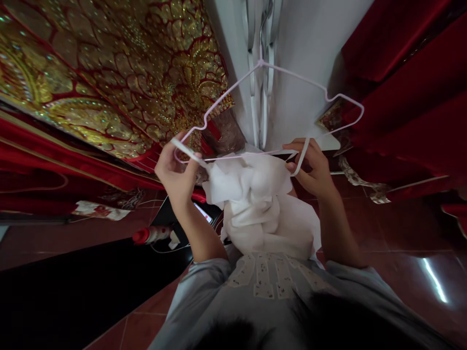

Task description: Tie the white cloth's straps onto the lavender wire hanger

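Observation:
A pale pink clothes hanger (295,76) hangs in front of me, its bottom bar sloping up to the right. Below it droops a white garment (251,199) with thin straps, bunched in folds before my chest. My left hand (178,167) is closed on one white strap (185,148), which lies across the hanger's left corner. With thumb and fingers, my right hand (311,163) grips the other strap (302,156), stretched into a loop below the hanger's right part. The right corner of the hanger sticks out past that hand, bare.
Gold-sequinned red garments (153,63) hang at left, dark red fabric (408,97) at right. Metal rack bars (260,97) run down a pale wall between them. At lower left, a red-capped bottle (151,235) and a lit phone (203,213) are on black surfaces. The floor (397,223) is reddish tile.

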A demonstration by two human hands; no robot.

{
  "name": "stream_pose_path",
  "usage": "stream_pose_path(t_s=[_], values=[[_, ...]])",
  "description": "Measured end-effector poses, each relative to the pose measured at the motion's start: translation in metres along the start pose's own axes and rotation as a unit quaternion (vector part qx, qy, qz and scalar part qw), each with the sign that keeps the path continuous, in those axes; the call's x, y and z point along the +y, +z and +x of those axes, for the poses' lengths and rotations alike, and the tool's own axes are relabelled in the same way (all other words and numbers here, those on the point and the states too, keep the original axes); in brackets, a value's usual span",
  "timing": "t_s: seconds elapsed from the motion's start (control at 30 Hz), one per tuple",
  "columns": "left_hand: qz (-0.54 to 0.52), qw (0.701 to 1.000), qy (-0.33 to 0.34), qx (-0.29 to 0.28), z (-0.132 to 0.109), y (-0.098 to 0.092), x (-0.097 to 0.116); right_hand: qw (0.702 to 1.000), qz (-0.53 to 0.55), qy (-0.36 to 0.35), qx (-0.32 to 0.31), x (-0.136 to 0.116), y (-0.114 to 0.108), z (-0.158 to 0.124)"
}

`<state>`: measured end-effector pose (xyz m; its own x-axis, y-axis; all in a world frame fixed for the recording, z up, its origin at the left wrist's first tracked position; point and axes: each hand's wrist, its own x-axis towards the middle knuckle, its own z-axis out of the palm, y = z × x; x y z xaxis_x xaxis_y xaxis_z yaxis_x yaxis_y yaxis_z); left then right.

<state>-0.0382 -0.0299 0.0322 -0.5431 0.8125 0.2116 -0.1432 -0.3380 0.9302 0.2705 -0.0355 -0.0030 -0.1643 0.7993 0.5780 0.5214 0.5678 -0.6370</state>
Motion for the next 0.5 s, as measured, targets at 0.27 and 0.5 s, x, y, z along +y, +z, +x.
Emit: stream_pose_path(t_s=[0.27, 0.5], values=[[-0.023, 0.990, 0.027, -0.136, 0.018, 0.025, 0.019, 0.999, -0.003, -0.012, 0.042, -0.002, 0.008, -0.008], [-0.134, 0.990, -0.009, -0.049, 0.001, 0.027, -0.034, 1.000, -0.015, 0.001, 0.019, -0.007, 0.009, -0.007]])
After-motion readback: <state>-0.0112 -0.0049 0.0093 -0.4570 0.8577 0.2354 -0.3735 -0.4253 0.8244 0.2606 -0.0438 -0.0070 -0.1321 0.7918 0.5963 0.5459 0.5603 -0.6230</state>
